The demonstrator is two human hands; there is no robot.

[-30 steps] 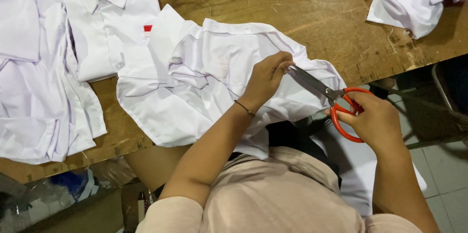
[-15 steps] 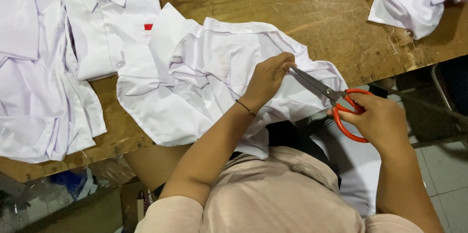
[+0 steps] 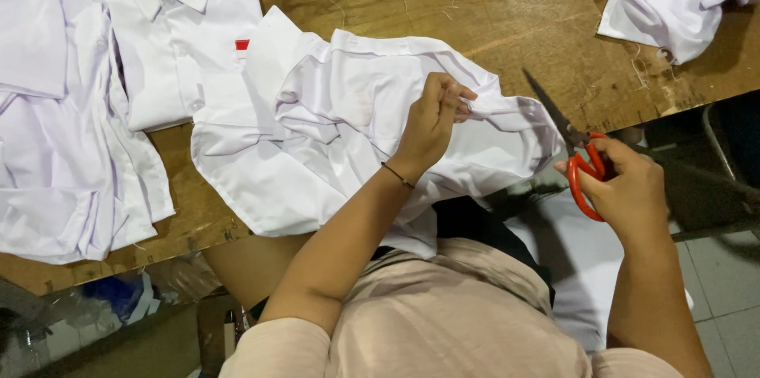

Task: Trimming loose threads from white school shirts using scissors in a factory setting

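Left hand [image 3: 431, 129] pinches a fold of the white shirt [image 3: 332, 125] spread mid-worktop; right hand [image 3: 625, 184] grips orange-handled scissors [image 3: 574, 148] held clear, right. Trimming seems underway; folded shirts [image 3: 71, 109] lie left

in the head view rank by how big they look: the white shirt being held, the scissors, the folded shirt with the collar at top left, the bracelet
1. white shirt, pinched by the left hand
2. folded shirt, partly covered, so its full size is unsure
3. scissors, in the right hand
4. bracelet
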